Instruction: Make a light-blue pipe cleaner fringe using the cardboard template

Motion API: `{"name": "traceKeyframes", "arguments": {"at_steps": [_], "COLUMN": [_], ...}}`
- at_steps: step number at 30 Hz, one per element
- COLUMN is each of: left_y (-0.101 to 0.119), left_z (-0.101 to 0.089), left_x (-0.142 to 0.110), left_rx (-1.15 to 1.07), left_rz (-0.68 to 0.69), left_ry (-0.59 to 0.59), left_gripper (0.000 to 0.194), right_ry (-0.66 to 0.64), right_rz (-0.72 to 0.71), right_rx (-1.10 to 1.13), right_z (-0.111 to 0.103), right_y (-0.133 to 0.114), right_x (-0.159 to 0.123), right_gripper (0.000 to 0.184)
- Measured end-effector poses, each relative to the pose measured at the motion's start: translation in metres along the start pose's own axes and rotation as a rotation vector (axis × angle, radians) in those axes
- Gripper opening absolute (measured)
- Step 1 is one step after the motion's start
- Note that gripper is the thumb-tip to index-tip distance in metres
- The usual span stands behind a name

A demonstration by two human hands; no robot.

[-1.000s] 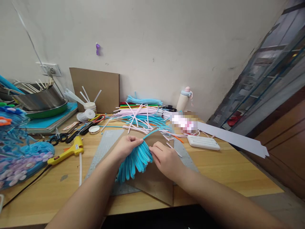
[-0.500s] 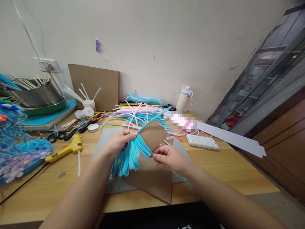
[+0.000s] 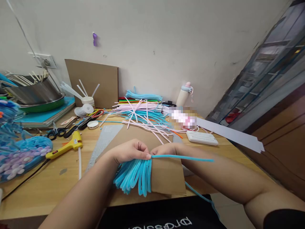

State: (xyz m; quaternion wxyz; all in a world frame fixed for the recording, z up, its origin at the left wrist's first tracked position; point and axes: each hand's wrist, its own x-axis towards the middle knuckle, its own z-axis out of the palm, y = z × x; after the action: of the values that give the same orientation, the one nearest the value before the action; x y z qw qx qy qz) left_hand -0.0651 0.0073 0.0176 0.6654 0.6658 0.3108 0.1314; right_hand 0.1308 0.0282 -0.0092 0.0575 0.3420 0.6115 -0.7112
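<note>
My left hand is closed in a pinch on the top edge of a brown cardboard piece, pressing down blue pipe cleaner loops wound round it. My right hand sits just behind the card's top edge, fingers curled over it and partly hidden. A free blue pipe cleaner strand runs from my left fingertips out to the right, and another length of blue strand trails down past the desk's front edge. The card is held upright above a grey cutting mat.
A pile of pink and blue pipe cleaners lies behind the card. A yellow glue gun and scissors lie at the left, near blue flower craftwork. A white device, a bottle and a grey paper strip are at the right.
The card has turned from a tilted, diamond pose to upright and come nearer. My right hand moved from its lower edge to behind the top edge. The free strand now points right.
</note>
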Motion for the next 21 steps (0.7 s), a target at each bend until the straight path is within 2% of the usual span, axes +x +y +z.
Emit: {"name": "traceKeyframes", "arguments": {"at_steps": [2, 4, 9, 13, 16, 21], "left_y": [0.0, 0.0, 0.0, 0.0, -0.004, -0.011], "left_z": [0.0, -0.001, -0.002, -0.001, -0.001, -0.003], "left_x": [0.001, 0.001, 0.001, 0.002, 0.004, 0.009], "left_rx": [0.045, 0.076, 0.168, 0.224, 0.259, 0.301], "left_rz": [-0.001, -0.014, -0.014, 0.008, -0.003, -0.057], "left_ry": [-0.011, -0.008, -0.01, -0.001, 0.049, 0.233], "left_gripper": [0.031, 0.033, 0.034, 0.035, 0.034, 0.038], "right_ry": [-0.137, -0.212, -0.19, -0.186, -0.006, 0.593], "right_rz": [0.096, 0.139, 0.094, 0.043, -0.021, -0.086], "right_rx": [0.067, 0.154, 0.242, 0.002, -0.35, -1.104], "right_z": [-0.001, -0.003, -0.011, -0.015, -0.007, 0.022], "right_y": [-0.003, -0.008, -0.02, -0.03, -0.041, -0.054], "right_x": [0.003, 0.002, -0.006, -0.011, -0.017, -0.029], "right_gripper": [0.012, 0.011, 0.017, 0.023, 0.019, 0.008]}}
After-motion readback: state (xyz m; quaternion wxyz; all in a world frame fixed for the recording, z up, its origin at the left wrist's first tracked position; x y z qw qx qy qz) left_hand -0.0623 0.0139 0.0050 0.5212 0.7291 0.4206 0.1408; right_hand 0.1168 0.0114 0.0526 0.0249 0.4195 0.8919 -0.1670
